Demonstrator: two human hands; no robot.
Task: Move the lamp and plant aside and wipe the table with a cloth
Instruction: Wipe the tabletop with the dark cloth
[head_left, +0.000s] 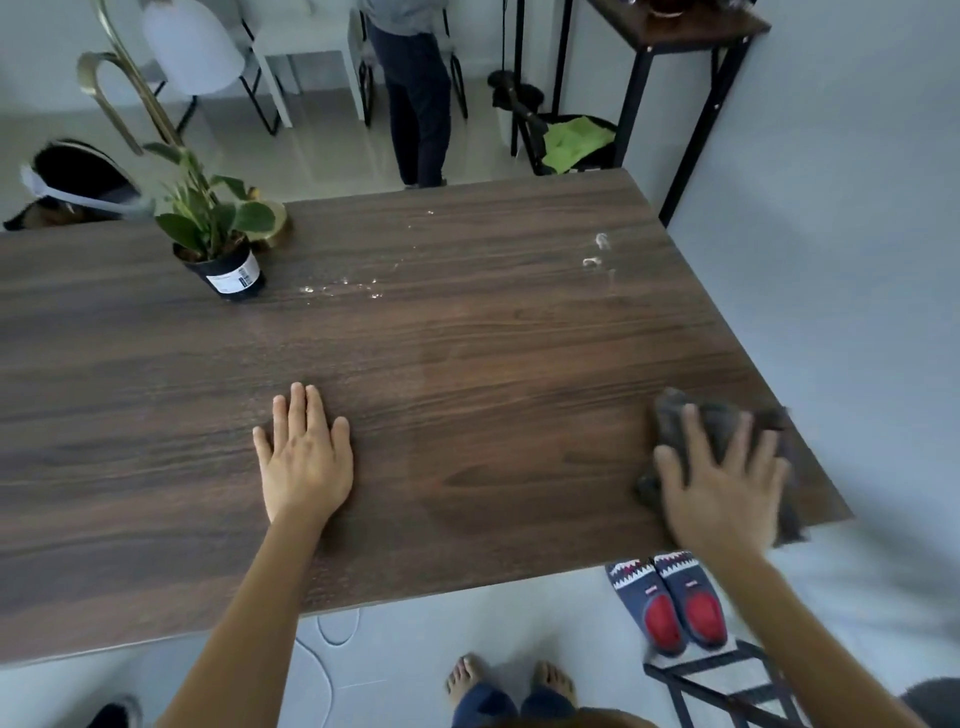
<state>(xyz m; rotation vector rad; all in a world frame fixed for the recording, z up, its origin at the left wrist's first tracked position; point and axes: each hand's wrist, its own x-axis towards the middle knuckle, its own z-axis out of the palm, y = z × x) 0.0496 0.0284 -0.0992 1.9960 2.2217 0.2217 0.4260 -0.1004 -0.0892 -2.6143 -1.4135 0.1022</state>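
A dark wooden table (467, 364) fills the view. My right hand (722, 493) presses flat on a grey cloth (722, 426) near the table's right front corner. My left hand (304, 457) lies flat and open on the wood near the front middle. A green plant in a black pot (218, 244) stands at the far left of the table. Just behind it sits the lamp with its round gold base (275, 223) and curved gold arm (130, 78). White crumbs and smears (597, 254) dot the far half of the table.
A person (415, 88) stands beyond the far edge. A black-framed side table (675, 31) is at the back right, with a rack holding a green cloth (576, 140) beside it. Slippers (670, 597) rest on a low rack by the right front corner. A wall runs along the right.
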